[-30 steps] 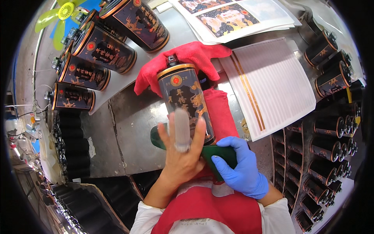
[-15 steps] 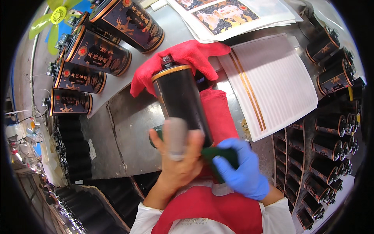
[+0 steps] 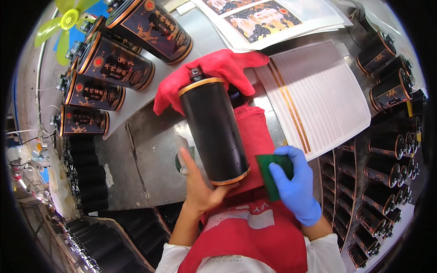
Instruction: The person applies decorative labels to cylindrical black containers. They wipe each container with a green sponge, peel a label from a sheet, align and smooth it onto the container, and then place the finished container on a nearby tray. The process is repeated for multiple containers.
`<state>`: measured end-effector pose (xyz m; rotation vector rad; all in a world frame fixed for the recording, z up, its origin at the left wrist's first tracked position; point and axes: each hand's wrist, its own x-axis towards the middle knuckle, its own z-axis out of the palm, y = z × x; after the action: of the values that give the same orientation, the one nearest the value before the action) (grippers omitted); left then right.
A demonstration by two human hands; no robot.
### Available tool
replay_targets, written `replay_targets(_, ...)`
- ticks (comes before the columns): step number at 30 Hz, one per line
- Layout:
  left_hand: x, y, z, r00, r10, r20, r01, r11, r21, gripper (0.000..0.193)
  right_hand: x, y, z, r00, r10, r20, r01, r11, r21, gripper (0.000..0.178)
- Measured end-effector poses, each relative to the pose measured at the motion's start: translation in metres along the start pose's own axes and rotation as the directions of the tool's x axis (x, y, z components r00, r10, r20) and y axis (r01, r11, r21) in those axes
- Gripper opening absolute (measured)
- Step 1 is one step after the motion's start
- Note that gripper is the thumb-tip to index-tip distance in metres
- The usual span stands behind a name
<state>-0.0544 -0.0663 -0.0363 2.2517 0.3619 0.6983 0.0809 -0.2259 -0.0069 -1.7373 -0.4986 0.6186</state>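
Note:
A black bottle (image 3: 216, 129) with gold bands at both ends lies on a red cloth (image 3: 218, 63), its capped neck pointing away from me. Its plain black side faces up, with small marks near the base. My left hand (image 3: 200, 186) is bare, with a pale cover on one finger. Its fingers stretch along the bottle's left side, apart from it, and the thumb reaches under the base rim; contact there is hard to tell. In a blue glove, my right hand (image 3: 296, 189) pinches a green scouring pad (image 3: 273, 175), just right of the base.
Printed black bottles (image 3: 116, 63) stand at the left, near a green fan (image 3: 68, 20). Striped white sheets (image 3: 321, 95) and printed sheets (image 3: 264, 22) lie on the metal table (image 3: 159, 150). Racks of black bottles (image 3: 382, 170) fill the right; more sit below left.
The bottle has rolled; the patterned strip on its left side is gone from sight. My left hand has come off its top to the lower left. My right hand with the pad moved right.

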Motion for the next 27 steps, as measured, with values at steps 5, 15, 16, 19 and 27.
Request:
replay_targets(5, 0.030, 0.021, -0.004, 0.977, -0.004, 0.213, -0.062, 0.951, 0.303, 0.102, -0.009, -0.016, 0.014, 0.985, -0.105, 0.137, 0.109, 0.994, -0.018, 0.028)
replay_targets(15, -0.017, -0.036, 0.001, 0.988, -0.110, 0.105, 0.131, 0.967, -0.220, 0.097, 0.018, 0.002, -0.013, 0.987, 0.163, 0.016, -0.163, 0.968, 0.190, 0.024)
replay_targets(16, -0.014, -0.035, 0.004, 0.989, -0.103, 0.101, 0.127, 0.955, -0.267, 0.099, 0.026, -0.007, -0.024, 0.978, 0.205, 0.046, -0.208, 0.918, 0.337, 0.022)
replay_targets(19, -0.004, -0.015, -0.002, 0.984, -0.159, 0.086, 0.171, 0.970, -0.170, 0.117, 0.075, -0.035, -0.033, 0.982, 0.107, 0.153, -0.147, 0.950, 0.277, 0.020)
replay_targets(27, -0.001, -0.020, 0.008, 0.990, -0.121, -0.073, 0.109, 0.983, -0.151, 0.107, 0.229, -0.133, 0.054, 0.655, -0.111, 0.747, 0.663, 0.558, -0.499, 0.035)
